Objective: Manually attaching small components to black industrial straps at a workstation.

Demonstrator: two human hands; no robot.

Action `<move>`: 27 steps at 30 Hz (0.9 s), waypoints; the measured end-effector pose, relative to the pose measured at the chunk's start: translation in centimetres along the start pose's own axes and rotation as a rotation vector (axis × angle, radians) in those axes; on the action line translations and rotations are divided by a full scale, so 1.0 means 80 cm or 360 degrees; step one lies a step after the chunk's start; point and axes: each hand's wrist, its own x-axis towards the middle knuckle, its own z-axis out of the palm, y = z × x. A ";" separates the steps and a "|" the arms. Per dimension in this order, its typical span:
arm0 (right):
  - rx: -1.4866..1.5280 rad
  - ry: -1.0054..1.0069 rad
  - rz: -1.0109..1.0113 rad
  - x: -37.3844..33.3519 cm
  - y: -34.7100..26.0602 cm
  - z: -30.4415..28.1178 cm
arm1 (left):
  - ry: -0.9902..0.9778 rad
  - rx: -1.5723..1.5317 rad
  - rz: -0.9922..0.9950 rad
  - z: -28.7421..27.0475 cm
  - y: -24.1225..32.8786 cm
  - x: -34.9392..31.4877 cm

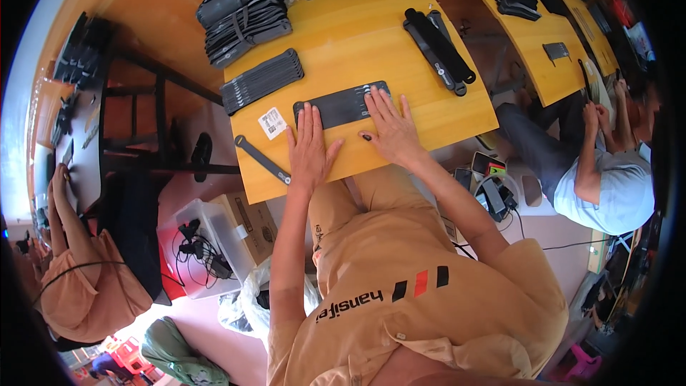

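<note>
A flat black rectangular piece (336,107), perhaps several straps lying edge to edge, rests on the yellow wooden table (350,36) in front of me. My left hand (311,149) lies with straight fingers on its left end. On its right end the fingers of my right hand (391,131) are stretched out flat, thumb spread to the side. Neither hand grasps anything. Left of the piece is a white printed label sheet (272,123). One loose black strap (263,159) with an eyelet end slants near the table's left edge.
Overlapping black straps (263,80) and a tied strap stack (243,21) occupy the far left. More straps (437,50) lie at the right. A clear plastic bin (207,243) holds cables on the floor. Seated people work at the left (93,279) and right (607,186).
</note>
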 end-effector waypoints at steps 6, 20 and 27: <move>0.0257 0.0079 -0.0130 -0.005 -0.021 -0.016 | 0.0830 -0.1207 -0.0552 -0.051 -0.026 -0.040; 0.0601 0.0239 -0.1149 -0.006 -0.141 0.048 | 0.0742 -0.2733 -0.1495 -0.012 -0.017 -0.185; 0.1186 0.0438 -0.0913 -0.034 -0.150 -0.017 | 0.0588 -0.3494 -0.1283 -0.042 0.021 -0.153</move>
